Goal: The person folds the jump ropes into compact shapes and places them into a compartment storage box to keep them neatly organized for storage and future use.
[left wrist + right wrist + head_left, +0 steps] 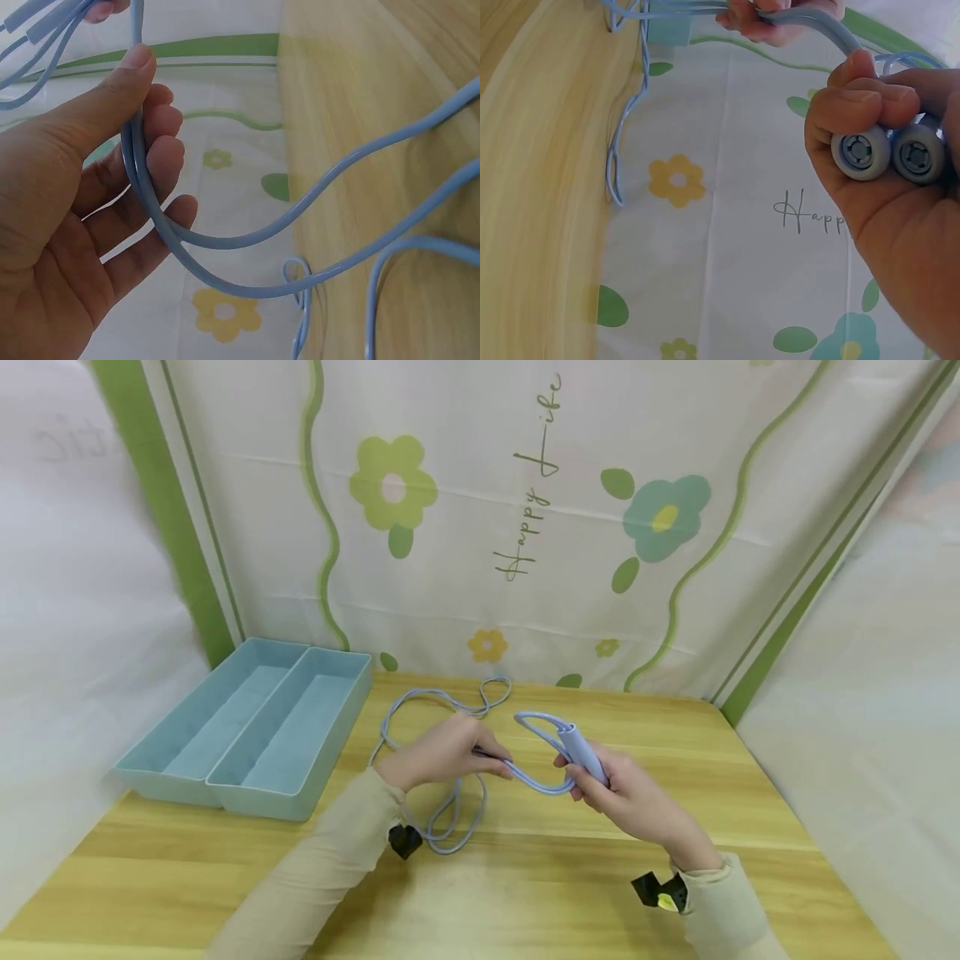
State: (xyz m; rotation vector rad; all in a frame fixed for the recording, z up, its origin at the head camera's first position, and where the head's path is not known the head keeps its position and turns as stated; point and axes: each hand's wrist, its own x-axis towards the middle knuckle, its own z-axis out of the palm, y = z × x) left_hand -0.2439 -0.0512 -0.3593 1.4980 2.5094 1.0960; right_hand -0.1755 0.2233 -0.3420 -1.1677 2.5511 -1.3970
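Observation:
A light blue jump rope (pixel 541 788) is strung between the two hands above the table. My right hand (pixel 628 795) grips its two handles (pixel 583 755) side by side, and a bent length of rope stands out past them. In the right wrist view, the round handle ends (pixel 861 153) show below the curled fingers. To the left, my left hand (pixel 444 750) pinches two strands of the rope between thumb and fingers. From there the strands (pixel 247 241) sag down to the table, where the remaining rope lies in loose loops (pixel 447 850).
A pale blue two-compartment tray (pixel 258 802) stands at the left of the wooden table (pixel 555 893). Behind the table hangs a white flowered curtain (pixel 465 602), with more white cloth (pixel 885 693) at both sides. One rope loop (pixel 497 680) reaches the table's back edge.

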